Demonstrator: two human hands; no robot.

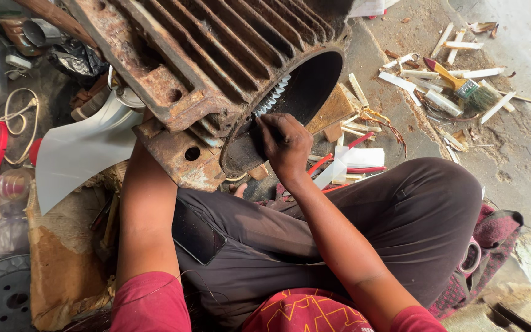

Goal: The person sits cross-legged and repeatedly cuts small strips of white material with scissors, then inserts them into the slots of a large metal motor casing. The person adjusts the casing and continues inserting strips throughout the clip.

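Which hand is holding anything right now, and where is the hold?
The right hand presses on the motor housing at its open rim; any hold cannot be told. The left hand is hidden behind it.

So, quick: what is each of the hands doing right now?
Left hand: hidden under the rusty motor housing; its state cannot be told.
Right hand: fingers curled at the housing's open rim; whether it grips anything cannot be told.

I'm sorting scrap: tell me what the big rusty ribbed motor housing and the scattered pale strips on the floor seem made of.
Big rusty ribbed motor housing: probably cast iron or steel, given its flaking brown rust and thick fins. Scattered pale strips: seemingly wood or bamboo slivers, matte, splintered, with shavings around them.
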